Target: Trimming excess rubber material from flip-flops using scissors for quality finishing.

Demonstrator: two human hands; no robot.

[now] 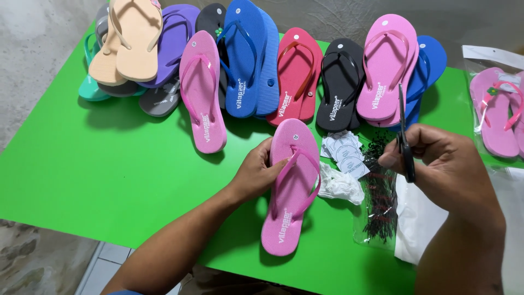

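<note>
A pink flip-flop [292, 202] lies sole-up-strap-up on the green table [109, 175] in front of me. My left hand [256, 172] grips its left edge near the toe, thumb by the strap. My right hand [442, 161] is raised to the right and holds black scissors [405, 142] upright, blades pointing up and closed. Between the hands lie round white stickers [344, 150], a crumpled white scrap [339, 184] and a clear bag of small black fasteners [379, 196].
Along the table's far side lie several flip-flops: beige [134, 41], purple [174, 38], pink [203, 90], blue [245, 60], red [295, 74], black [339, 82], pink on blue [387, 65]. A bagged pink pair [496, 109] sits at right. White plastic bags [420, 218] lie under my right arm.
</note>
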